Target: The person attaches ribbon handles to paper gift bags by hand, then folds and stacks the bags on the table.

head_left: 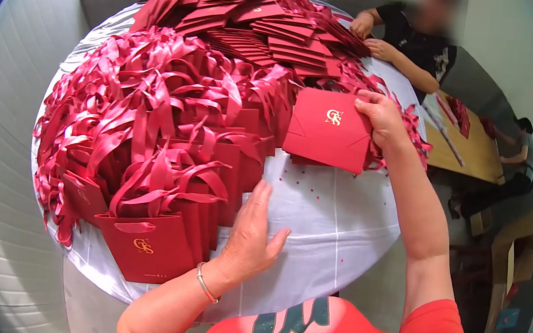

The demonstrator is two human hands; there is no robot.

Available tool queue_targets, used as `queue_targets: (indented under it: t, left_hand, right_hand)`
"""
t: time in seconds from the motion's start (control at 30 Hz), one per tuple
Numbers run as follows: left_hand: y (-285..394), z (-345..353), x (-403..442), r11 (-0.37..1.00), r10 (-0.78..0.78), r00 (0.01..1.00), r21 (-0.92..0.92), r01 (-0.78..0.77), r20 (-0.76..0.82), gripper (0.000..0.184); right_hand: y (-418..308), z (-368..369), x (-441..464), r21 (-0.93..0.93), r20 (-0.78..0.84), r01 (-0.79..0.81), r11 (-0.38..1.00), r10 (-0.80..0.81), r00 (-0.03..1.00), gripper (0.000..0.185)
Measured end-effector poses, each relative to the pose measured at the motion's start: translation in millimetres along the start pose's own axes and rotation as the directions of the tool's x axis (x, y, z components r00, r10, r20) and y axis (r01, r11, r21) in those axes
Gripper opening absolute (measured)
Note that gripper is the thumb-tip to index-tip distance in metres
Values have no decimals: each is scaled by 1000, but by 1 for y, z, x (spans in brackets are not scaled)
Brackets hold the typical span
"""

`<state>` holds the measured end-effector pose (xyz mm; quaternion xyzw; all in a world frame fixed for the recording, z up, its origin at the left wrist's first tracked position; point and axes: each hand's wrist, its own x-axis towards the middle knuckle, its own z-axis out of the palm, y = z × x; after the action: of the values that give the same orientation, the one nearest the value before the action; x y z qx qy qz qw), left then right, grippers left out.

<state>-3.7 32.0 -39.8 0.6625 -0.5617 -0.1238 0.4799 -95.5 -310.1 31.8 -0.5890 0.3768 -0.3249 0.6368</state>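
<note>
My right hand [384, 119] is closed on the upper right corner of a flat red paper gift bag [327, 137] with a gold monogram, thumb on its front. More red card shows just under its lower edge; whether it is a second bag I cannot tell. My left hand [252, 237] is open, fingers stretched and thumb apart, beside the near end of the standing gift bags. These upright red bags [144, 255] stand packed in rows, with pink-red ribbon handles [156, 84] looped over their tops.
A heap of flat red bags [233, 14] lies at the back of the round table with a white cloth [297, 238]. At the far right of it, a person in black [422, 59] works with both hands. Another person sits near a wooden table [470, 153].
</note>
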Motion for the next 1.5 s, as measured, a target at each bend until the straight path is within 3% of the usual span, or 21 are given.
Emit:
queue_targets:
  t: [0.1,0.23,0.27,0.33,0.4,0.53,0.63,0.8,0.87,0.9,0.97,1.03,1.07,1.1,1.17,1.23,1.27,1.33,1.37,1.43,1.5]
  left_hand:
    - [10,-9,5,967,-169,985,-198,163,-14,77]
    - [5,0,4,854,-261,962,-485,189,-84,69]
    - [4,1,4,881,-240,968,-434,187,-71,70]
    - [1,0,2,957,-174,984,-241,164,-20,76]
    - [6,-4,3,999,-40,999,-12,41,34,82]
    - [6,-2,1,998,-4,997,63,-1,71,86]
    - [7,-1,0,994,-2,997,108,-7,83,86]
    - [8,0,1,996,8,997,91,-15,76,88]
    - [8,-1,1,996,-2,997,91,-4,71,88]
    - [9,-2,1,996,-2,997,95,-5,77,88]
    - [10,-2,1,995,-3,997,99,-4,79,87]
    - [10,-3,0,994,-1,996,113,-9,92,87]
    - [10,-3,0,993,-10,997,117,1,77,87]
    - [10,-3,0,993,9,997,117,-18,74,87]
    - [8,-3,0,990,46,997,132,-54,64,87]
    - [6,-2,-1,990,40,998,133,-47,50,87]
    - [6,-1,-1,990,48,997,127,-55,62,87]
    - [8,-3,0,991,28,997,131,-37,69,88]
    - [8,-3,-1,991,23,997,131,-31,67,88]
    - [8,-2,-1,991,35,997,129,-43,64,88]
    - [5,-1,-1,993,46,997,104,-52,57,85]
  right_hand:
    - [-13,-16,-31,99,111,-5,995,-6,994,41]
    - [23,-8,-68,116,185,-32,993,10,983,38]
    - [51,-8,-66,-105,211,56,993,-32,977,40]
    - [86,13,-79,-556,170,402,728,-374,912,46]
    - [78,15,-84,-587,170,433,685,-418,892,48]
    - [47,-2,-87,-629,191,461,626,-450,872,41]
    - [43,-33,-50,-768,203,583,265,-763,614,21]
    - [34,-18,-21,-757,194,443,480,-482,854,29]
    - [33,-4,0,-795,246,423,436,-405,881,33]
    - [34,4,8,-865,238,393,312,-435,868,37]
    - [23,17,13,-934,232,276,225,-202,951,37]
    - [37,14,33,-933,231,279,229,-215,949,35]
    - [40,14,40,-929,218,273,249,-228,949,34]
    - [31,18,36,-854,205,317,413,-294,934,33]
    - [15,25,24,-388,80,354,851,-351,933,23]
    - [-20,16,4,-45,58,325,945,-323,945,19]
    - [-32,4,7,162,120,418,894,-438,891,19]
    - [-78,-3,-17,263,-22,611,747,-628,778,19]
    - [-107,8,-48,232,-225,683,692,-645,730,18]
    - [-142,-8,-66,164,-349,876,454,-804,482,16]
    - [-162,-20,-93,137,-246,964,228,-935,256,15]
